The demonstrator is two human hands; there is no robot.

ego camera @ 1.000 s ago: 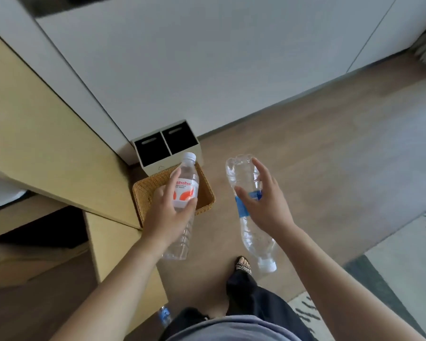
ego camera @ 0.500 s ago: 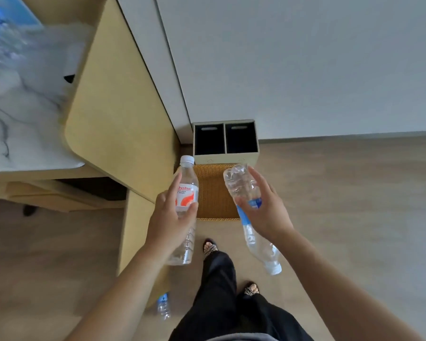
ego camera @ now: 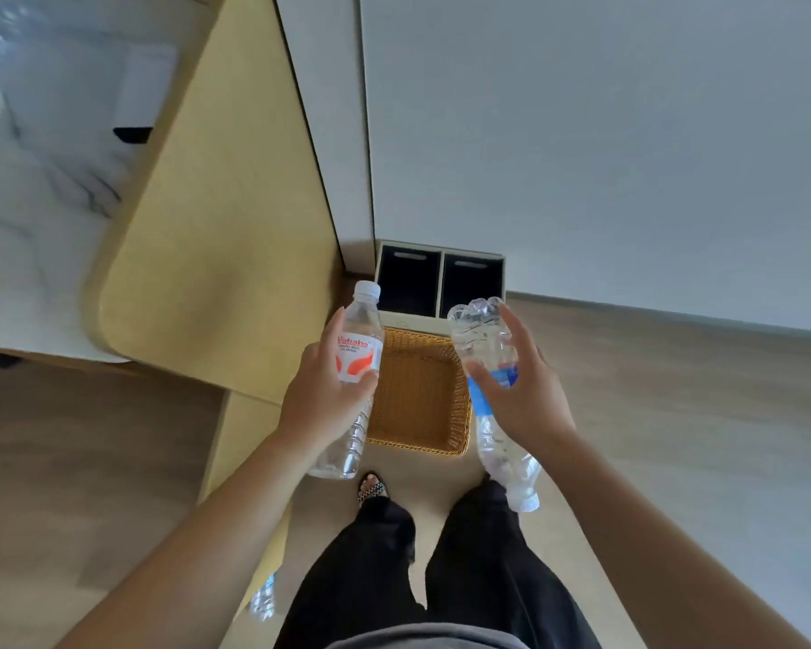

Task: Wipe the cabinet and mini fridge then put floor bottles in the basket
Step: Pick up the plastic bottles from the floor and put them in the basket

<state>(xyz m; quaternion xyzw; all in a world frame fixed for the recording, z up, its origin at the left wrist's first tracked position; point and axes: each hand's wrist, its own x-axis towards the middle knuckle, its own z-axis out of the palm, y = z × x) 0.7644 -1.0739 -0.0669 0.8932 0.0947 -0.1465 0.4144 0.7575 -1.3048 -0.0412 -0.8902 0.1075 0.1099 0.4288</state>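
Observation:
My left hand [ego camera: 317,400] grips a clear bottle with a red-and-white label [ego camera: 354,363], held upright with its white cap at the top. My right hand [ego camera: 525,391] holds a clear bottle with a blue label [ego camera: 481,339] upside down, its cap pointing at the floor. Both bottles hang above the floor on either side of a woven wicker basket [ego camera: 460,414], which stands on the floor ahead of my feet and shows nothing inside. Another bottle [ego camera: 264,599] lies on the floor by my left leg, partly hidden by my arm.
A cream two-slot bin [ego camera: 441,278] stands against the white wall behind the basket. The yellow cabinet side [ego camera: 225,236] with a marble top [ego camera: 34,189] is at the left, close to my left hand. Wooden floor [ego camera: 675,414] stretches to the right.
The view has swung to face the basket head-on and I have stepped closer. Both hands still hold their bottles, now spread to either side above the basket.

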